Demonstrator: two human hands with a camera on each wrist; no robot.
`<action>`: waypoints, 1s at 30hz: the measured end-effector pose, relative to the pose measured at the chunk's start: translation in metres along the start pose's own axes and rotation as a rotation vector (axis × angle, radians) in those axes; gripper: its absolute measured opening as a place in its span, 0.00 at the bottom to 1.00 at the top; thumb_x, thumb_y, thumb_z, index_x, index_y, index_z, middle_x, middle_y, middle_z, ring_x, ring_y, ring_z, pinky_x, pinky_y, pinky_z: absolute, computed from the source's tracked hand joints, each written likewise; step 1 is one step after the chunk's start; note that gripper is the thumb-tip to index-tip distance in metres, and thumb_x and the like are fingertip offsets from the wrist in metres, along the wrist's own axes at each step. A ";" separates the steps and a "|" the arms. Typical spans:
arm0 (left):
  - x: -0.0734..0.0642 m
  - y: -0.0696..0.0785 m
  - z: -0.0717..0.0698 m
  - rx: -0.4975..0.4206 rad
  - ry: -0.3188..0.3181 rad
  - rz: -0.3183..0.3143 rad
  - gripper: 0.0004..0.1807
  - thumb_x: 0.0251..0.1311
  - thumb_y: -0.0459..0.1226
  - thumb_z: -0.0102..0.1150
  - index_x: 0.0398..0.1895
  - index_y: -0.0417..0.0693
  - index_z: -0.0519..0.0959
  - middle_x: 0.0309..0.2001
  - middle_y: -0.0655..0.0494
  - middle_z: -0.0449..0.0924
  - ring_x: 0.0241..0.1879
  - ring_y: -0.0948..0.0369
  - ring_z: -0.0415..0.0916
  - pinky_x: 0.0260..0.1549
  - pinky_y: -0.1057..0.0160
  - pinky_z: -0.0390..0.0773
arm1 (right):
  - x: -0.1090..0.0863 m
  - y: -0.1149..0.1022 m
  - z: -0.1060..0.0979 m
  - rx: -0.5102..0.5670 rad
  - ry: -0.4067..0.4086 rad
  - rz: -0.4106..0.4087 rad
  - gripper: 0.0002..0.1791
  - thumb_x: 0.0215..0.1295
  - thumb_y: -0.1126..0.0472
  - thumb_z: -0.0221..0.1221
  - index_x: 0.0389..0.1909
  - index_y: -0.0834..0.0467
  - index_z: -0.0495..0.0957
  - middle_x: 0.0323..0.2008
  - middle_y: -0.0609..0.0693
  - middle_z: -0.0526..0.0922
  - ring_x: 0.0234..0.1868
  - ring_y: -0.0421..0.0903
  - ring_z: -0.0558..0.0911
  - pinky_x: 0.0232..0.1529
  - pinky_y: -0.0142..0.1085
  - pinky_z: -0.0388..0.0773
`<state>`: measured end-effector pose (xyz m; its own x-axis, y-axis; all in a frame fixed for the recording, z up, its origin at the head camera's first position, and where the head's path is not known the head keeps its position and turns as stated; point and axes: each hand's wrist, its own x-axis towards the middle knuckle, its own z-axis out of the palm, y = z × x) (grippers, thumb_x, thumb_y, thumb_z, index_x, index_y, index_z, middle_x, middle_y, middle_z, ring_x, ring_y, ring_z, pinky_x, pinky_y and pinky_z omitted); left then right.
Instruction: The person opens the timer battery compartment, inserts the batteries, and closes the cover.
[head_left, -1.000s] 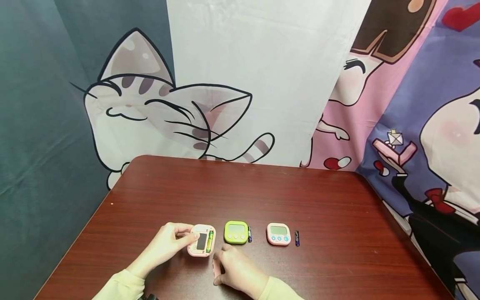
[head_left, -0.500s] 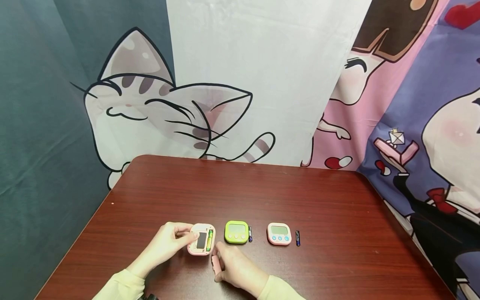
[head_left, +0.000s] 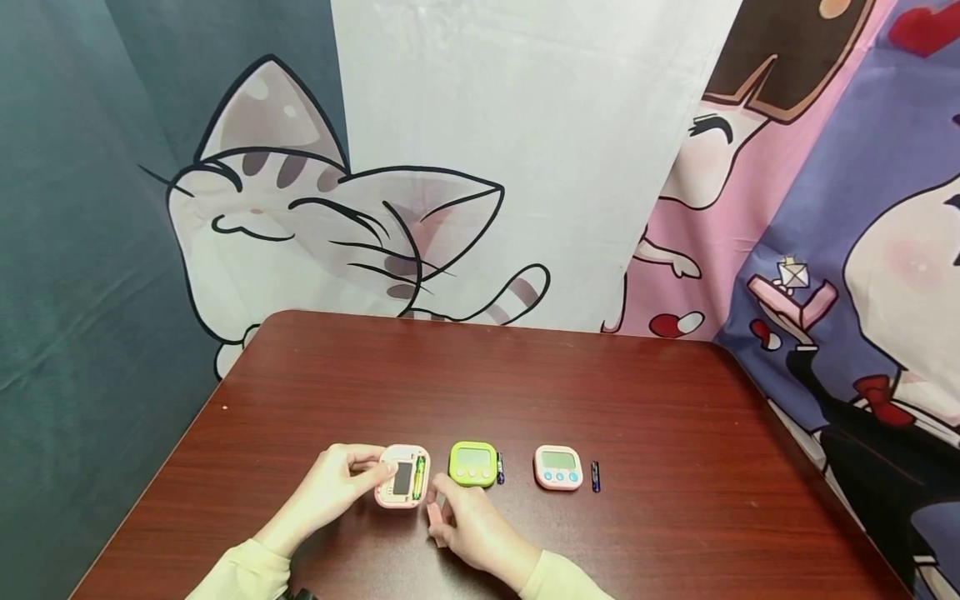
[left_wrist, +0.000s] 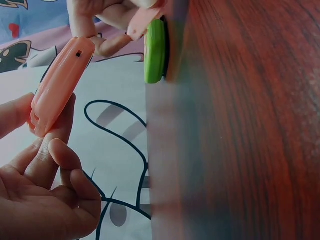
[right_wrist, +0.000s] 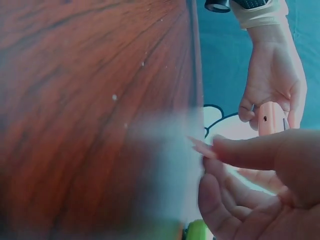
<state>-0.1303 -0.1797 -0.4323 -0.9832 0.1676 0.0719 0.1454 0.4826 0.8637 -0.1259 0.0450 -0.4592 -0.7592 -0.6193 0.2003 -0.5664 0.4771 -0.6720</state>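
Note:
My left hand (head_left: 337, 485) pinches a pink digital timer (head_left: 387, 497) between thumb and fingers, its back turned up. The timer's battery compartment is uncovered, and a green-and-yellow battery (head_left: 419, 477) lies in it. Just right of the timer, my right hand (head_left: 480, 518) pinches a small pink battery cover (head_left: 437, 518), apart from the timer. In the left wrist view the timer (left_wrist: 60, 85) appears edge-on, with the cover (left_wrist: 142, 22) beyond it. The right wrist view shows the cover (right_wrist: 202, 148) blurred between thumb and fingers.
Beyond my right hand, a green timer (head_left: 472, 464) lies face up with a dark blue battery (head_left: 500, 468) beside it. Farther right lie a pink timer (head_left: 558, 467) and another dark battery (head_left: 596, 477). A printed curtain hangs behind the brown table (head_left: 480, 375).
My right hand has shifted slightly up and away from me with the cover, which has turned a little. My left hand has barely moved, tipping the timer up slightly.

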 end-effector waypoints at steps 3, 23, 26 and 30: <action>0.001 0.000 0.000 -0.001 -0.001 -0.001 0.18 0.57 0.42 0.63 0.42 0.35 0.83 0.38 0.49 0.85 0.39 0.59 0.83 0.36 0.69 0.77 | 0.002 0.002 0.000 0.046 0.065 -0.019 0.18 0.52 0.72 0.65 0.37 0.54 0.69 0.16 0.41 0.75 0.17 0.23 0.68 0.22 0.19 0.66; 0.001 -0.001 0.003 0.008 -0.013 0.009 0.18 0.57 0.42 0.63 0.42 0.36 0.83 0.38 0.50 0.86 0.39 0.59 0.83 0.36 0.70 0.77 | 0.011 -0.004 -0.014 0.411 0.327 0.141 0.17 0.52 0.74 0.65 0.42 0.64 0.73 0.23 0.58 0.79 0.20 0.37 0.76 0.22 0.29 0.75; 0.001 -0.001 0.004 0.007 -0.012 0.005 0.18 0.57 0.42 0.63 0.42 0.36 0.83 0.38 0.50 0.86 0.39 0.59 0.83 0.35 0.70 0.77 | 0.011 -0.005 -0.018 0.460 0.327 0.137 0.17 0.52 0.73 0.65 0.42 0.63 0.73 0.25 0.59 0.78 0.20 0.37 0.76 0.21 0.33 0.77; 0.000 0.001 0.004 -0.007 -0.018 0.014 0.18 0.57 0.42 0.63 0.42 0.35 0.83 0.37 0.49 0.86 0.38 0.60 0.83 0.35 0.69 0.77 | 0.011 -0.007 -0.021 0.509 0.298 0.131 0.17 0.53 0.69 0.67 0.43 0.61 0.75 0.26 0.58 0.78 0.21 0.34 0.76 0.23 0.35 0.79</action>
<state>-0.1295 -0.1757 -0.4341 -0.9789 0.1900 0.0754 0.1587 0.4740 0.8661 -0.1369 0.0479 -0.4374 -0.9111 -0.3391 0.2341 -0.2930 0.1335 -0.9468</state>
